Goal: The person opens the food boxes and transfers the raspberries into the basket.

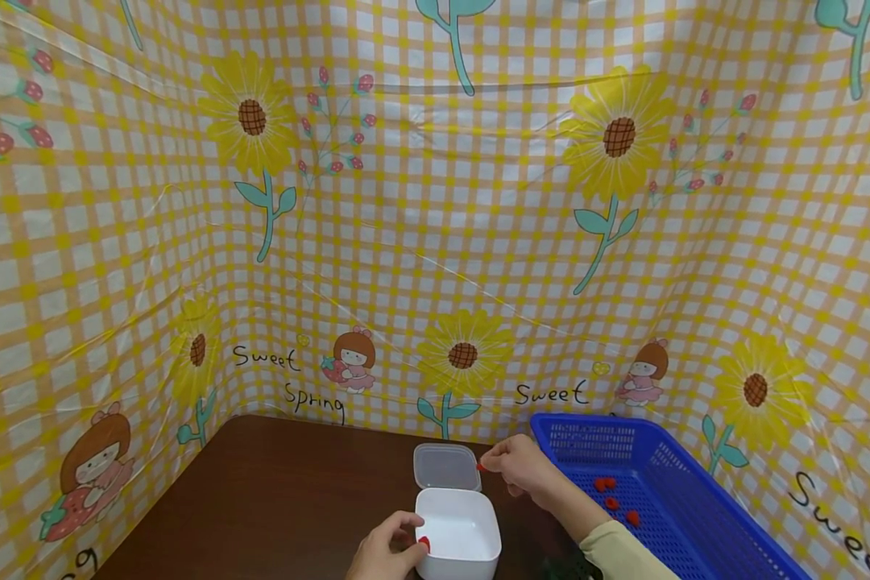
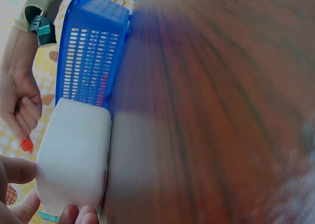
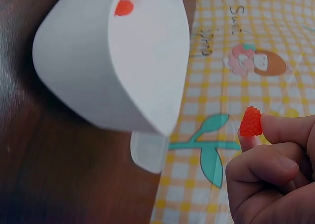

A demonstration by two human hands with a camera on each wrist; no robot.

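Note:
A white square box [image 1: 458, 560], its top uncovered, stands on the brown table. My left hand [image 1: 386, 549] holds it at the left rim, fingers and thumb curled about the wall. A red raspberry [image 3: 124, 7] is inside the box, by the wall near my left thumb. Between thumb and index finger, my right hand [image 1: 519, 465] pinches another raspberry [image 3: 251, 121], bumpy and bright red. This hand is raised behind and right of the box, beside a translucent lid [image 1: 445, 467]. In the left wrist view, the box's side [image 2: 74, 150] hides its inside.
On the right stands a blue perforated basket [image 1: 660, 451] with several red raspberries [image 1: 612, 503] on its floor. Behind the table hangs a yellow checked cloth [image 1: 435, 266] with sunflowers. Brown tabletop [image 1: 283, 499] shows left of the box. A dark watch [image 2: 45, 31] is on the right wrist.

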